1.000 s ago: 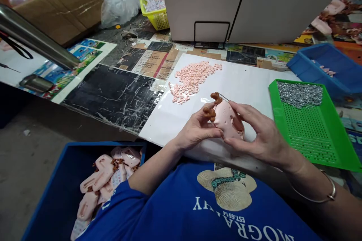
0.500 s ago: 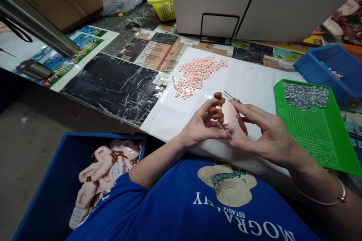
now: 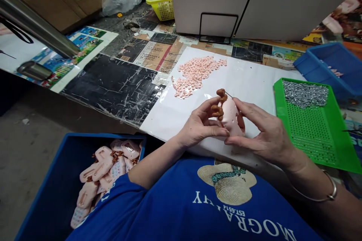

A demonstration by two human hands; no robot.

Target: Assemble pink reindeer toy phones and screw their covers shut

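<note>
Left hand grasping the pink shell at its left side, fingers by 2 brown knobbly pieces there. Right hand grasping the same shell from the right, thumb low, fingers at the top. Shell position: tilted, between both hands, above the near edge of the white sheet. Thin metal shaft visible at the shell's top; cannot tell if it is held.

Below the desk's near edge, to the left: 1 blue bin, several similar shells inside.

At the sheet's right edge: green tray, silver metal pieces heaped at its far end. Small pink parts spread near the sheet's far left corner.

Beyond the tray's far edge: blue basket. Beyond the sheet's far edge: large carton, yellow basket by its left end.
</note>
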